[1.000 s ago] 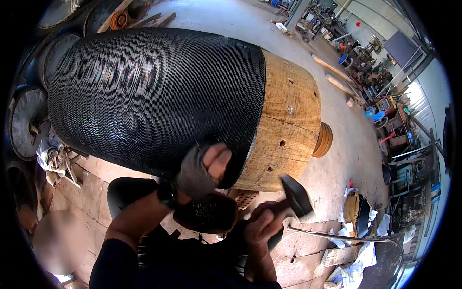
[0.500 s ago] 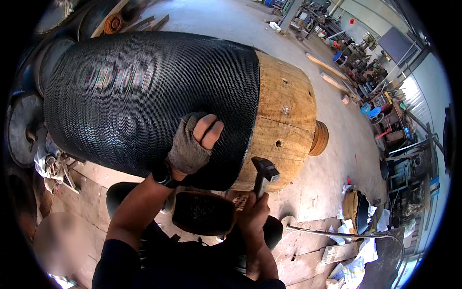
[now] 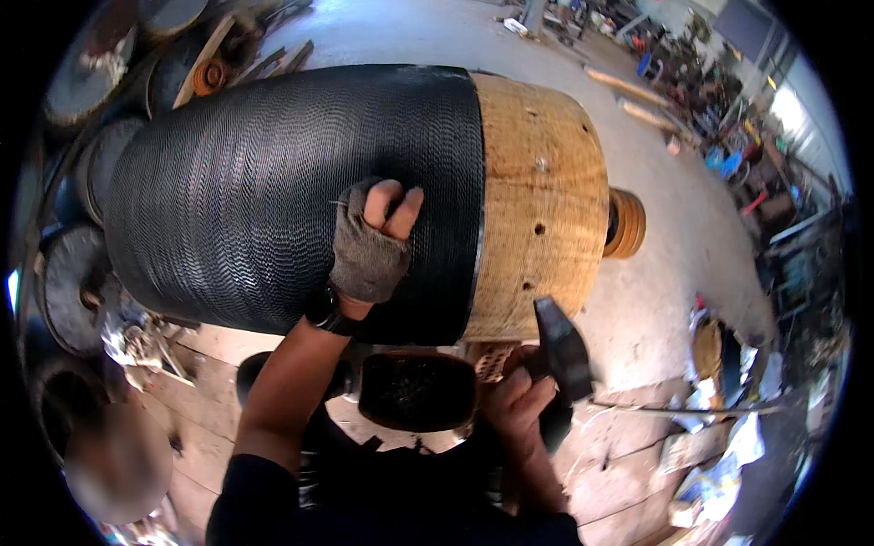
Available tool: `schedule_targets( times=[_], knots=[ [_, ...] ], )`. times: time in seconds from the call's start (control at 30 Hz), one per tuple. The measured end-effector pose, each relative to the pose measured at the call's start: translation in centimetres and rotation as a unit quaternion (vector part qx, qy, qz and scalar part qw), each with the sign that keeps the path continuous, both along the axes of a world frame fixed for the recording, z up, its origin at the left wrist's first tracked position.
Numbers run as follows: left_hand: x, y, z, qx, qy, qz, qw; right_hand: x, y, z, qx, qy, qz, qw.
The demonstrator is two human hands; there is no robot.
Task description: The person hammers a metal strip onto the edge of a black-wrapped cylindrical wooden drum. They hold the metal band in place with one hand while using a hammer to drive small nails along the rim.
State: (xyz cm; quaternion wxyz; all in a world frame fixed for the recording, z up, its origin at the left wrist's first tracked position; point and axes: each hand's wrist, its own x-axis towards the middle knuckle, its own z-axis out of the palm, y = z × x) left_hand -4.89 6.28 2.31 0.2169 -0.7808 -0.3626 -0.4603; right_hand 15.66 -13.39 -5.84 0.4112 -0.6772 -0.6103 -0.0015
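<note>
A large drum lies crosswise before me. Rows of fine black ridged covering (image 3: 246, 191) wrap most of it, and its right end is bare pale wood (image 3: 537, 173) with small dark holes. My left hand (image 3: 375, 241), in a grey fingerless glove, rests on the black covering near its right part. Its fingers are curled closed, and whatever they may hold is hidden. Low at the right, my right hand (image 3: 521, 400) grips a hammer (image 3: 564, 350). The dark metal head is slightly blurred and stands apart from the wooden end.
An orange-brown ringed hub (image 3: 626, 224) sticks out of the drum's right end. Below the drum, between my arms, is a dark block-shaped thing (image 3: 417, 391). Dark round discs (image 3: 77, 287) stand at the left. Wooden beams (image 3: 628, 88) and workshop clutter lie at the right.
The hammer has swung away from the wooden end, down and to the right, with my right hand. My left hand stays on the black covering. The view has shifted somewhat.
</note>
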Motion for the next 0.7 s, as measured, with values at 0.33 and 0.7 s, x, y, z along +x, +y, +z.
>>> schedule_targets(
  times=[0.33,0.7],
  knots=[
    [4.6,-7.4,-3.7,-0.133,-0.093,-0.222,0.961,-1.1,-1.1,-2.1,-0.085,0.189,-0.023,0.978],
    [5.2,-7.7,-2.7,-0.248,-0.029,-0.161,0.955,-0.7,-1.5,-0.8,-0.114,0.208,-0.021,0.971]
  ],
)
